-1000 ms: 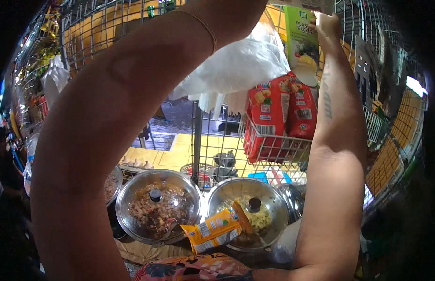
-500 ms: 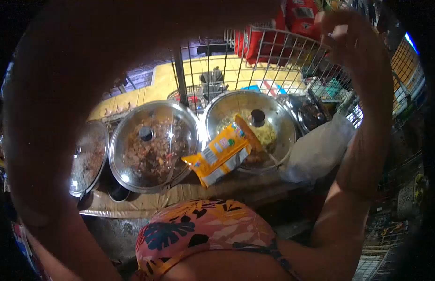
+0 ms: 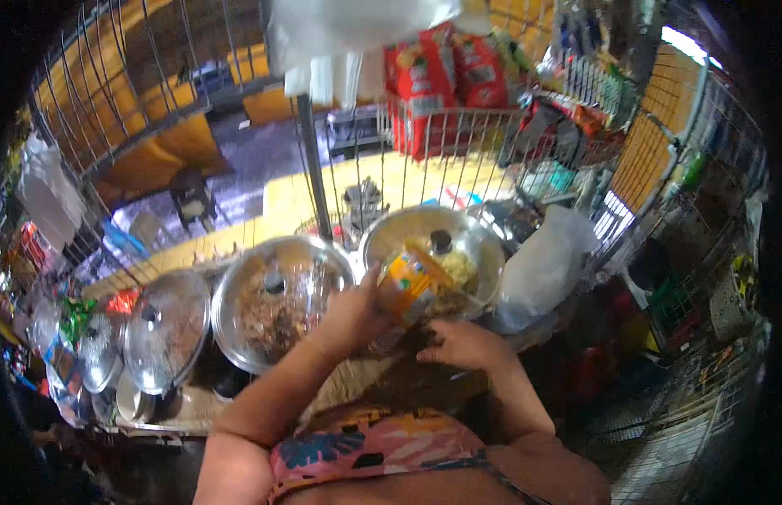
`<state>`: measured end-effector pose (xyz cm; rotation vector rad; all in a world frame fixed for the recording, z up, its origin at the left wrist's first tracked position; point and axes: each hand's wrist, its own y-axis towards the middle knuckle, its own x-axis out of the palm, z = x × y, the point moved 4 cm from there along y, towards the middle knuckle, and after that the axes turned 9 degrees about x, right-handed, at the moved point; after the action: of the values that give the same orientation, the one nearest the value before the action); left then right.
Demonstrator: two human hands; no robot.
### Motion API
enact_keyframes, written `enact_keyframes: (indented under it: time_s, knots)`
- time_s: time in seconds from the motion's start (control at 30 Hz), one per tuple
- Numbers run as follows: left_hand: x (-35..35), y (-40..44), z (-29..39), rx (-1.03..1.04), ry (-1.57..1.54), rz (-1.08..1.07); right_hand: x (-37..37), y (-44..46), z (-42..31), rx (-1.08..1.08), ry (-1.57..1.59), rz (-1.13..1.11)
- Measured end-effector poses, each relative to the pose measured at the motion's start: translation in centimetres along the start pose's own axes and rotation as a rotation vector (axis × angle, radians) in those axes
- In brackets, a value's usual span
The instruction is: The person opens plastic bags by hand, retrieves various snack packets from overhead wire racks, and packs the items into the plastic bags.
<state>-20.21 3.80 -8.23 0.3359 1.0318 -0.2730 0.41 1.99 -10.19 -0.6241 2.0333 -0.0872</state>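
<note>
My left hand grips the left side of an orange-yellow printed packet. The packet lies over the glass lid of a round pot, and pale yellow noodle-like food shows through that lid. Just below the packet's right end, my right hand has its fingers partly spread, with nothing visible in them. To the left, a second lidded pot holds brown chunky food. A whitish plastic bag bulges beside the noodle pot, to the right of my right hand.
More lidded pots line the counter on the left. Wire mesh rises behind the pots, with red packets hung or stacked against it. White plastic bags hang overhead, and wire racks stand at the right.
Both hands have come down from their raised position near the head to the packet. My left hand has taken hold of it. The view has shifted, showing more of the stall.
</note>
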Motion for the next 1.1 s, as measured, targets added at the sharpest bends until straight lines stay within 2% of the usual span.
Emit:
enact_keyframes:
  time_s: [0.03, 0.1, 0.13, 0.17, 0.2, 0.27, 0.3, 0.33, 0.37, 0.4, 0.43, 0.47, 0.53, 0.6, 0.63, 0.67, 0.73, 0.77, 0.87, 0.9, 1.0, 1.03, 1.1]
  knots:
    - [-0.2, -0.1, -0.1, 0.033, -0.137, 0.046, 0.0, -0.1, 0.2, -0.004, 0.040, 0.046]
    - [-2.1, -0.7, 1.4, 0.025, -0.353, 0.101, 0.3, 0.3, 0.4, -0.149, 0.298, 0.195]
    - [-2.5, -1.2, 1.9, 0.014, -0.466, 0.119, -0.4, 0.0, 0.4, -0.214, 0.487, 0.189]
    - [-2.1, -1.2, 1.3, 0.179, -0.472, 0.239, -1.7, -0.9, -0.9, -0.287, 0.680, 0.172]
    - [-3.6, -1.2, 2.4, 0.210, -0.560, 0.261, -3.1, -1.7, -2.1, -0.364, 0.861, 0.148]
    - [-7.6, -2.0, 5.8, 0.256, -0.747, 0.297, -6.5, -2.0, -2.7, -0.399, 0.981, 0.082]
    - [-10.1, -2.5, 7.7, 0.198, -0.729, 0.285, -9.7, -1.4, -2.9, -0.465, 0.909, 0.193]
    - [-11.9, -2.6, 8.8, 0.142, -0.711, 0.278, -14.3, -2.8, -5.0, -0.374, 0.613, 0.508]
    - [-12.0, -2.0, 8.8, 0.225, -1.025, 0.290, -18.8, -4.2, -7.0, -0.198, 0.318, 0.795]
    - [-13.0, -2.1, 10.4, 0.333, -1.077, 0.326, -23.0, -1.5, -6.3, -0.665, 0.492, 0.989]
    - [-13.6, -2.0, 11.7, 0.383, -1.141, 0.314, -27.0, -1.3, -8.3, -0.523, 0.297, 1.309]
    - [-13.9, -1.7, 12.9, 0.433, -1.202, 0.303, -30.6, 0.5, -9.2, -0.676, 0.132, 1.474]
    - [-13.9, -0.7, 14.5, 0.469, -1.015, 0.331, -36.5, 4.6, -12.1, -0.485, -0.159, 1.488]
    - [-13.6, 0.0, 15.9, 0.498, -0.923, 0.314, -38.1, 6.4, -14.4, -0.322, -0.460, 1.737]
    - [-13.6, 0.3, 16.6, 0.484, -0.911, 0.277, -39.5, 8.2, -15.2, -0.086, -0.462, 1.565]
    - [-13.6, 0.7, 17.2, 0.468, -0.899, 0.241, -40.3, 8.9, -15.9, 0.033, -0.396, 1.386]
    - [-13.9, 1.8, 17.4, 0.527, -0.870, 0.320, -41.0, 10.4, -16.2, 0.101, -0.174, 1.355]
    - [-14.1, 2.4, 17.6, 0.557, -0.855, 0.357, -40.9, 10.9, -16.3, 0.050, -0.103, 1.328]
    - [-14.8, 4.5, 18.4, 0.528, -1.159, 0.285, -41.0, 11.5, -14.5, -0.062, 0.084, 1.259]
    - [-15.0, 5.8, 18.1, 0.590, -1.061, 0.331, -41.1, 11.5, -14.3, -0.079, 0.095, 1.262]
    - [-16.5, 9.1, 19.1, 0.653, -1.070, 0.261, -41.7, 11.6, -13.8, -0.087, 0.026, 1.320]
    - [-17.2, 10.0, 19.3, 0.617, -0.992, 0.369, -42.1, 11.6, -13.7, -0.089, -0.007, 1.345]
    - [-19.8, 12.0, 19.0, 0.754, -0.641, 0.649, -42.9, 11.1, -13.6, -0.101, -0.080, 1.401]
